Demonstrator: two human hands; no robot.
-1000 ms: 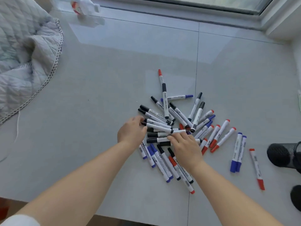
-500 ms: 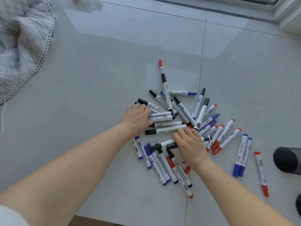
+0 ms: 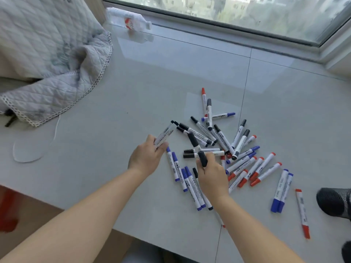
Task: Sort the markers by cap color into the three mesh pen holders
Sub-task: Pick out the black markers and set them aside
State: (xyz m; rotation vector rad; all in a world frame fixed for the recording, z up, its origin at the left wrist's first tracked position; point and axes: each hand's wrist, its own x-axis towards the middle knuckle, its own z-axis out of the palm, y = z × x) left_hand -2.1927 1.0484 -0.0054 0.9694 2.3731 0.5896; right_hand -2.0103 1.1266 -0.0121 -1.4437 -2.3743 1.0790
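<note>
A heap of white markers (image 3: pixel 224 141) with black, blue and red caps lies on the pale sill. My left hand (image 3: pixel 146 158) is lifted off the surface, closed on a small bundle of black-capped markers (image 3: pixel 164 136) that point up and away. My right hand (image 3: pixel 212 175) is closed on two black-capped markers (image 3: pixel 197 149) standing up out of its fingers. Red-capped markers (image 3: pixel 256 171) cluster to the right, with blue ones (image 3: pixel 182 173) just below my left hand. One black mesh pen holder (image 3: pixel 334 202) lies on its side at the right edge.
A quilted grey blanket (image 3: pixel 51 59) covers the far left, with a thin white cord (image 3: pixel 36 149) below it. A plastic bottle (image 3: pixel 131 19) lies by the window frame. Another dark holder (image 3: pixel 346 251) shows at the bottom right corner. The sill's front edge runs below my forearms.
Both hands pressed on the heap before; now each has lifted with black-capped markers in it. The camera has tilted up, showing the window and the bottle.
</note>
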